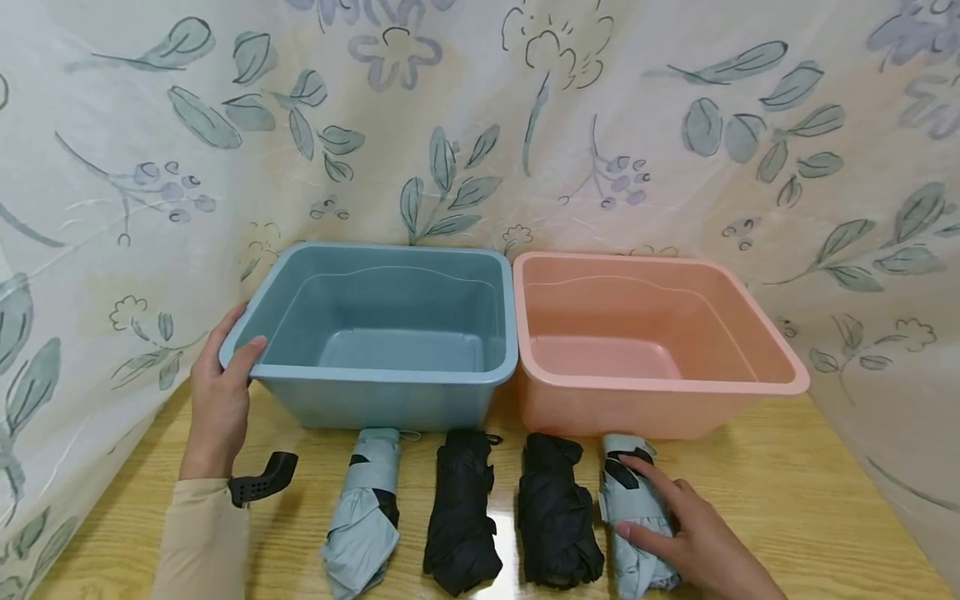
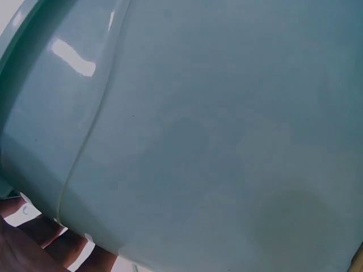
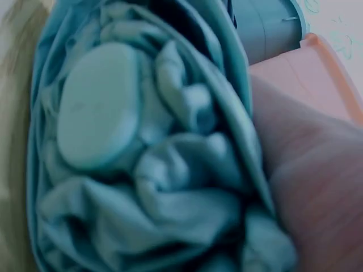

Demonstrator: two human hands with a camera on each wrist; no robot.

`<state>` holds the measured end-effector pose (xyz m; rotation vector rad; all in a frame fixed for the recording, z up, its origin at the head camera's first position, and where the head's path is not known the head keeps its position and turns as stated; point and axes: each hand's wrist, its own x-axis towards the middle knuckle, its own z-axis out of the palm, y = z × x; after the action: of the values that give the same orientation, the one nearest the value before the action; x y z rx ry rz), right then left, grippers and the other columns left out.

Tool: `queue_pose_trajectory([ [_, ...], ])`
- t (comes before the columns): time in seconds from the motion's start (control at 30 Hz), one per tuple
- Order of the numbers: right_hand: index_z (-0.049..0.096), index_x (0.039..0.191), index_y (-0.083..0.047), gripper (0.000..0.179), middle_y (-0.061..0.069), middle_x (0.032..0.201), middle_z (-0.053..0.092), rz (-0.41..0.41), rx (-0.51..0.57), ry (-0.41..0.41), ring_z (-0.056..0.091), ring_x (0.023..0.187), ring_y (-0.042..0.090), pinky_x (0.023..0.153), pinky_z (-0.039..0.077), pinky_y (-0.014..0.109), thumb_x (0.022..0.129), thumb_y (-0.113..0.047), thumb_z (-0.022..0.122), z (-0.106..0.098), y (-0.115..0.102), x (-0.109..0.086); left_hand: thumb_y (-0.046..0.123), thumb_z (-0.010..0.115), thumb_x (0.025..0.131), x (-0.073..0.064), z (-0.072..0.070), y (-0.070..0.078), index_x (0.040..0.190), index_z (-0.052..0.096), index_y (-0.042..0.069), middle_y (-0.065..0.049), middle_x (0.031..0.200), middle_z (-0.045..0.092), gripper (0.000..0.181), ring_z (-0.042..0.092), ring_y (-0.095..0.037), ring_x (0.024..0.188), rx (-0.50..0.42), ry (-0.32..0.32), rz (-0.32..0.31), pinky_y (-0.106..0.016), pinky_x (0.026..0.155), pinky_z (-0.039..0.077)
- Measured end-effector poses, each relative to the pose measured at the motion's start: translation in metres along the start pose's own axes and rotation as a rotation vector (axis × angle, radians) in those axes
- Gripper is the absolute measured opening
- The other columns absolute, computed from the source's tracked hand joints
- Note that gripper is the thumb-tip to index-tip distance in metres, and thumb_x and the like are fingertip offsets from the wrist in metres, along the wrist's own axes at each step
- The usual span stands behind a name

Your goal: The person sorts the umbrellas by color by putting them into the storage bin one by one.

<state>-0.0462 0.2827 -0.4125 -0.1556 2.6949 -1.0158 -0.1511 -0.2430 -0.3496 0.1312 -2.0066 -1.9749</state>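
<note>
4 umbrellas (image 1: 461, 517) before 2 side-by-side tubs (image 1: 390, 407) on a table (image 1: 817, 508)

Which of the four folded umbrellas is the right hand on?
The right hand is on the pale blue umbrella at the row's right end; its pale blue twin lies at the left end, and the two between are black.

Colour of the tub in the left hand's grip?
Muted greyish blue, rim included. The head view shows the tub best.
</note>
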Motion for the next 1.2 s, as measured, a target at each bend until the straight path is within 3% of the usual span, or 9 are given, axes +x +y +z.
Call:
queue_pose_trajectory([
  [0.2,0.042,0.150,-0.030,0.075,0.019,0.136,0.054,0.053,0.134,0.092,0.058,0.095,0.022,0.073,0.049,0.032,0.086,-0.039,0.081,0.006,0.004,0.001,0.025,0.053,0.106,0.000,0.000,0.000,0.160,0.034,0.023,-0.007,0.161,0.029,0.057,0.031,-0.026,0.140,-0.020,-0.005,-0.013,-0.036,0.113,0.029],
  [0.3,0.041,0.150,-0.025,0.074,0.018,0.119,0.058,0.052,0.285,0.124,0.060,0.085,0.020,0.069,0.051,0.030,0.088,-0.025,0.081,0.006,0.010,0.000,0.025,0.053,0.106,-0.001,-0.001,-0.001,0.160,0.034,0.022,-0.006,0.160,0.030,0.057,0.032,-0.026,0.138,-0.026,-0.008,-0.006,-0.025,0.105,0.035],
  [0.37,0.039,0.151,-0.022,0.072,0.021,0.125,0.055,0.030,0.373,0.129,0.062,0.091,0.022,0.073,0.053,0.033,0.090,-0.018,0.079,0.003,0.013,-0.002,0.026,0.054,0.106,-0.002,-0.002,-0.001,0.159,0.035,0.023,-0.007,0.159,0.030,0.057,0.033,-0.026,0.138,-0.026,-0.010,0.003,-0.021,0.101,0.037],
  [0.43,0.033,0.153,-0.022,0.073,0.022,0.118,0.054,0.032,0.493,0.089,0.063,0.091,0.026,0.072,0.056,0.038,0.093,-0.010,0.074,-0.002,0.017,-0.003,0.027,0.054,0.106,-0.002,-0.003,-0.002,0.159,0.035,0.023,-0.007,0.159,0.030,0.057,0.033,-0.025,0.137,-0.021,-0.011,0.007,-0.018,0.098,0.038],
  [0.57,0.024,0.155,-0.027,0.072,0.014,0.134,0.042,0.029,0.660,-0.011,0.062,0.103,0.025,0.078,0.057,0.045,0.099,-0.004,0.063,-0.010,0.024,-0.008,0.027,0.053,0.106,-0.002,-0.003,-0.002,0.160,0.034,0.023,-0.006,0.160,0.030,0.057,0.034,-0.025,0.138,-0.008,-0.010,-0.003,-0.023,0.104,0.035],
  [0.77,0.019,0.155,-0.035,0.065,0.011,0.121,0.059,-0.225,0.940,-0.218,0.066,0.098,0.027,0.076,0.058,0.048,0.104,-0.008,0.049,-0.021,0.043,-0.015,0.025,0.052,0.106,0.000,0.000,0.000,0.160,0.033,0.025,-0.006,0.162,0.028,0.057,0.032,-0.026,0.140,0.006,-0.009,-0.020,-0.044,0.116,0.025],
  [0.9,0.017,0.157,-0.032,0.062,0.010,0.117,0.062,-0.395,0.966,-0.251,0.065,0.094,0.027,0.071,0.058,0.044,0.105,-0.026,0.050,-0.026,0.047,-0.018,0.026,0.051,0.106,0.000,0.000,0.001,0.160,0.032,0.025,-0.006,0.163,0.027,0.057,0.031,-0.026,0.141,0.018,-0.008,-0.023,-0.046,0.117,0.024],
  [1.0,0.018,0.156,-0.031,0.065,0.012,0.114,0.063,-0.429,0.910,-0.217,0.065,0.092,0.030,0.068,0.058,0.043,0.103,-0.033,0.054,-0.027,0.034,-0.020,0.027,0.051,0.107,0.000,0.000,0.001,0.160,0.032,0.025,-0.006,0.163,0.027,0.057,0.031,-0.026,0.141,0.026,-0.007,-0.025,-0.046,0.117,0.024],
  [1.2,0.018,0.156,-0.032,0.068,0.020,0.121,0.058,-0.285,0.877,-0.196,0.065,0.097,0.043,0.074,0.057,0.051,0.102,-0.019,0.057,-0.034,-0.032,-0.016,0.027,0.051,0.107,-0.001,0.000,0.001,0.161,0.031,0.025,-0.007,0.163,0.027,0.058,0.032,-0.026,0.140,0.020,-0.004,-0.026,-0.047,0.117,0.024],
])
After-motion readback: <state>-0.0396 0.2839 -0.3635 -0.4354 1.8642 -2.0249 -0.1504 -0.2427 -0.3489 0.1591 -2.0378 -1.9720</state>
